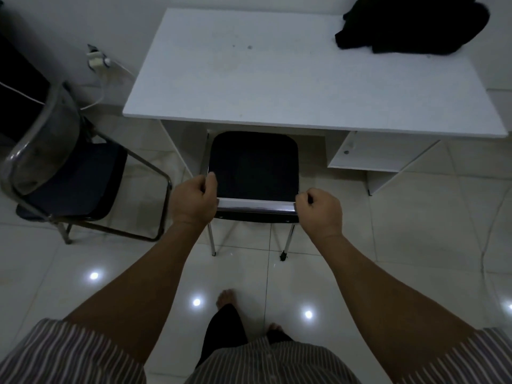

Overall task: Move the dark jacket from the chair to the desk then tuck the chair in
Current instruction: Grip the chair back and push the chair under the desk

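Glossy white floor tiles (401, 245) reflect three ceiling lights near the person's bare feet; white desk (249, 87) stands against a pale wall. Dark jacket (415, 23) lies crumpled on the desk's far right corner, its upper part cut off by the frame edge. Chair (253, 164) with black seat sits at the desk opening, front seat edge just under the desk's near edge, most of the seat clear of it. Left hand (195, 196) curled around the left end of the chrome backrest rail, right hand (318, 209) closed around the right end; both grasping the chair back. Gap on the chair's left to the desk leg is narrow; on the right, a white shelf unit (360, 153) under the desk stands near the seat corner. Second chair (69, 173), chrome frame and dark seat, stands to the left, well apart from the hands. Open floor behind the chair's rear legs. White plug and cable (97, 60) on the wall, detail blurred. Chair's front legs hidden by the seat
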